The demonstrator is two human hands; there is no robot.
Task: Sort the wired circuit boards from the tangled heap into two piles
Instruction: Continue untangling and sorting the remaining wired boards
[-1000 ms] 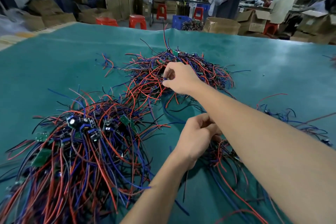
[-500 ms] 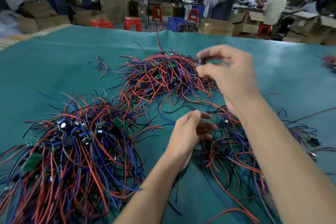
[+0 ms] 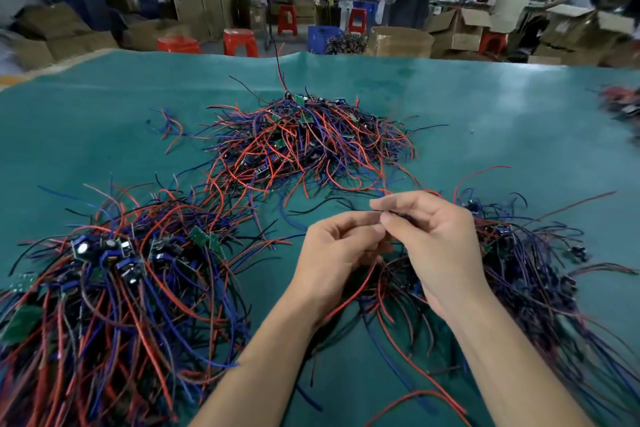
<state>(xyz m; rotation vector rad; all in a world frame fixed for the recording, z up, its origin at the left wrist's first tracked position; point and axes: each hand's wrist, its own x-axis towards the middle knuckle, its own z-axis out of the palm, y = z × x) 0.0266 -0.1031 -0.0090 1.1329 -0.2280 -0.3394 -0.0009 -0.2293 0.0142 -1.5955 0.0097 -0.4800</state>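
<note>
Green mat [image 3: 485, 121] under three wire heaps: far pile [image 3: 304, 142], left pile [image 3: 114, 288], tangled heap [image 3: 519, 270] beneath my wrists; my left hand [image 3: 332, 260] and right hand [image 3: 436, 243] together pinch a dark wire [image 3: 401, 217] above it.

Bright, even light fills the room. The green table cover [image 3: 485, 121] shines pale at the far right. Edges look bent and smeared. The far background is blurry.
</note>
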